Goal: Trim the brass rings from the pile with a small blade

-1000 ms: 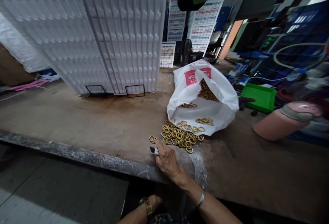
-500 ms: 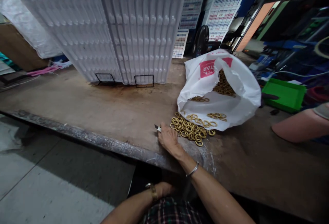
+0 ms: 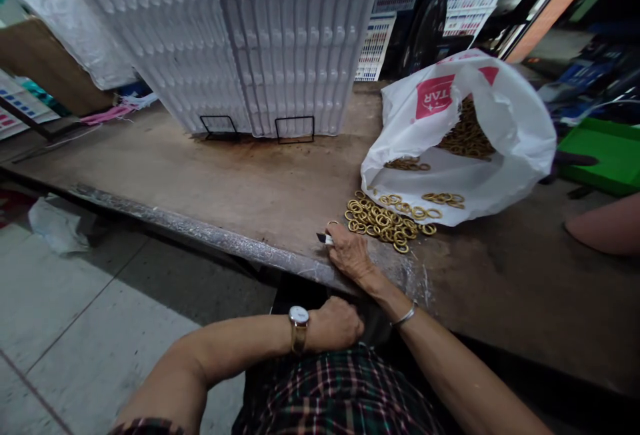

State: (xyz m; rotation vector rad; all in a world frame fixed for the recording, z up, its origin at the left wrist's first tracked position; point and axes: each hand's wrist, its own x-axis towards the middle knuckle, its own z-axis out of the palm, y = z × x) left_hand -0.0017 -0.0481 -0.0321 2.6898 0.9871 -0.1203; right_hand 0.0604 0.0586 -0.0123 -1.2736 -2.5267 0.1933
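Observation:
My right hand (image 3: pixel 350 254) rests on the front edge of the wooden table (image 3: pixel 210 188), fingers closed around a small dark and white object (image 3: pixel 324 239) whose tip sticks out to the left. Just beyond its fingers lies a pile of brass rings (image 3: pixel 385 218), spilled from an open white plastic bag (image 3: pixel 505 135) that holds more rings. My left hand (image 3: pixel 336 323), with a wristwatch on its wrist, sits in a loose fist below the table edge by my lap; nothing shows in it.
White moulded plastic trays (image 3: pixel 280 42) stand upright on wire holders at the back of the table. A green tray (image 3: pixel 600 152) and a pink rounded object (image 3: pixel 607 225) lie at the right. Grey floor tiles lie to the left below the table.
The view has tilted down and shifted, bringing my lap and left arm into sight. My right hand has stayed by the ring pile with the small object in it.

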